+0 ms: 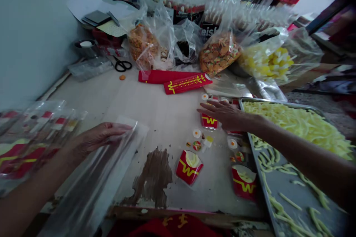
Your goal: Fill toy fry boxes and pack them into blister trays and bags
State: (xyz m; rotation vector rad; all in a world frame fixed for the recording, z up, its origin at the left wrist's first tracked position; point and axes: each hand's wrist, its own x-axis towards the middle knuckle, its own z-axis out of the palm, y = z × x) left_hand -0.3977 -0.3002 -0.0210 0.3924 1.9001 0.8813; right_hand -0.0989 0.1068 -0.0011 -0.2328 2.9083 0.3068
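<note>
My left hand [104, 137] pinches the upper end of a long clear plastic bag [91, 181], which slants down over the table's front edge. With fingers stretched out, my right hand [224, 113] is over a red packet with a yellow W [209, 121] and partly covers it; whether it touches the packet I cannot tell. Nearer to me lie another red fries packet [189, 170] and a third packet [244, 183] by the tray. Small pieces, among them a fried-egg shape [196, 133] and a round burger-like piece [197, 145], lie above them.
A metal tray [264, 189] of pale yellow fry-shaped pieces [300, 126] stands at right. Filled clear packs [30, 148] lie at left. Flat red cards [186, 82], black scissors [122, 64] and bags of orange pieces [219, 53] and yellow pieces [268, 63] line the back.
</note>
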